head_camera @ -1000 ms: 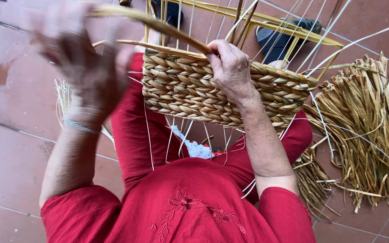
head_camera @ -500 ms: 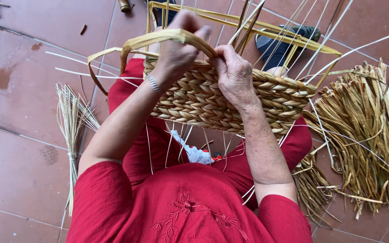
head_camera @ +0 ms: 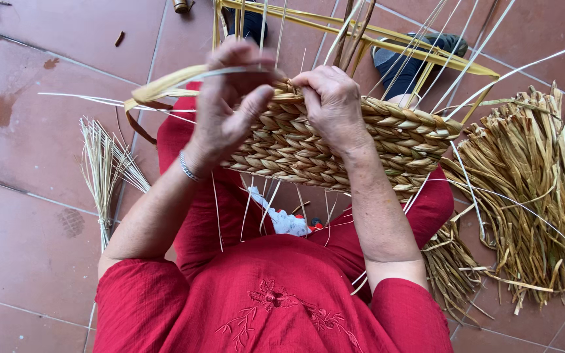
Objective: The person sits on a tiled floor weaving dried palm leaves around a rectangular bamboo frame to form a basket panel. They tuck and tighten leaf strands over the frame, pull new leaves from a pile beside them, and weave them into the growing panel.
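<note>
The tiled floor (head_camera: 53,59) takes up most of the view, and a person in red clothes (head_camera: 269,307) sits on it with a half-woven basket (head_camera: 335,144) propped on the lap, its open rim tilted away so the top edge faces the hands. To the person's right lies a big heap of dried straw (head_camera: 524,196), within reach of the working side, and a thinner tied bundle of stalks (head_camera: 102,170) rests on the tiles to the left. Pale upright stakes (head_camera: 361,33) stand out of the rim, apart from each other, so a strand can pass between them. The right hand (head_camera: 331,104) presses down on the rim, fingers curled close over the braid, seemingly to steady it. The left hand (head_camera: 230,108) holds a flat straw strand (head_camera: 165,85), fingers pinched narrow around it just beside the rim. A thin bracelet (head_camera: 188,167) circles the left wrist.
</note>
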